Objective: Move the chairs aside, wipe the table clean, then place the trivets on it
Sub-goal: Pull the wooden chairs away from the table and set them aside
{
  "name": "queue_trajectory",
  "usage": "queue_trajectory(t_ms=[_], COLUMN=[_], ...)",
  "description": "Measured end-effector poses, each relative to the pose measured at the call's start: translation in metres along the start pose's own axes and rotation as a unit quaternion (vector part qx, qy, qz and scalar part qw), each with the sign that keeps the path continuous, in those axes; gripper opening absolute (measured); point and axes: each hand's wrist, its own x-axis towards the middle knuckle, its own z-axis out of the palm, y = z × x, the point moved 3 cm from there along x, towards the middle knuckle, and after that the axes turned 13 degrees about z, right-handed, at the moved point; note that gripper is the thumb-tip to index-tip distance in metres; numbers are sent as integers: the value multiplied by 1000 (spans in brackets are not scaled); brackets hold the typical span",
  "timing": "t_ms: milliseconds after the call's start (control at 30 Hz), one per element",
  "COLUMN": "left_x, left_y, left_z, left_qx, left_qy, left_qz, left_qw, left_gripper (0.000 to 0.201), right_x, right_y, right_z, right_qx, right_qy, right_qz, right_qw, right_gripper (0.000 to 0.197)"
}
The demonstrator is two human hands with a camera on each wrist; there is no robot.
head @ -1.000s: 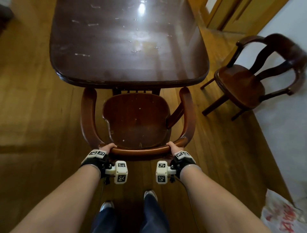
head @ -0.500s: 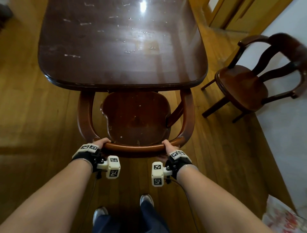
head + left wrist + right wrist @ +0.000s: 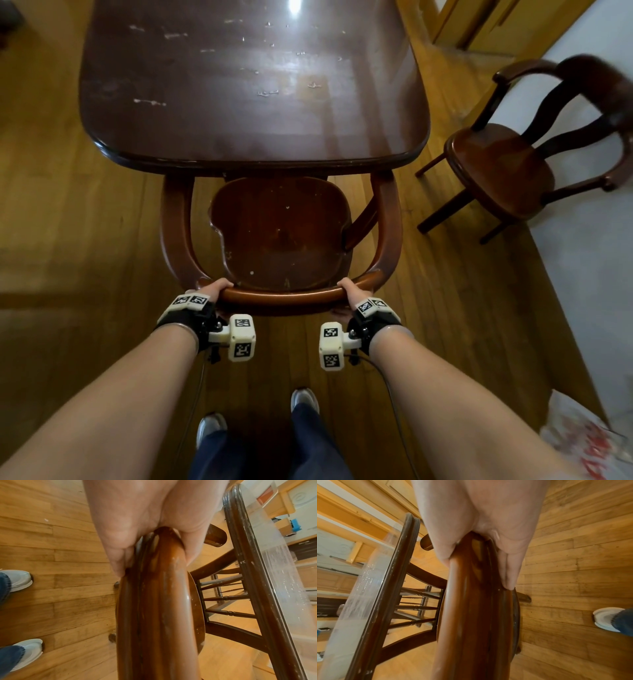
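A dark wooden chair (image 3: 277,236) stands at the near end of the table (image 3: 253,89), its seat front and armrest ends under the table edge. My left hand (image 3: 215,287) grips the left part of the chair's curved back rail (image 3: 284,297); my right hand (image 3: 349,289) grips the right part. In the left wrist view my left hand (image 3: 145,534) wraps the chair rail (image 3: 164,601), thumb on one side, fingers on the other. In the right wrist view my right hand (image 3: 479,536) holds the chair rail (image 3: 471,608) likewise. The tabletop is glossy with pale smears. No trivets show.
A second dark chair (image 3: 510,164) stands to the right of the table near a white wall. A white bag with red print (image 3: 589,442) lies on the wood floor at the lower right. My feet (image 3: 305,401) stand just behind the held chair.
The chair has slid forward, so more of its seat lies under the table edge. Both hands keep their grip on the back rail.
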Motion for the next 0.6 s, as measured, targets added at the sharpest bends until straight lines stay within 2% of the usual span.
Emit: queue_trajectory(t_ms=[67,100,200,300,433,600], left_x=[-30,-31,-29,-28,-27,-23], left_y=[23,26,32,32,30,30], left_z=[5,9,13,11,17,16], left_qx=[2,7,13,-23,-6,-11], left_qy=[-11,-28,-45,-37,-37,-20], left_qz=[13,13,11,5,-4,12], left_qw=[1000,999,999,999,999,1000], left_gripper=[44,36,34,35,35,31], right_x=[-1,-2,-3,-2,-2,-11], right_y=[-6,-11,-23,-28,-33,-30], right_z=[1,2,6,5,1,2], right_qx=[1,-3,-12,-13,-31,-53], right_qy=[-7,-7,-4,-7,-5,-10], right_qz=[2,0,0,-2,-6,-10], right_qw=[1000,1000,1000,1000,999,999], right_gripper=[74,75,77,73,76,69])
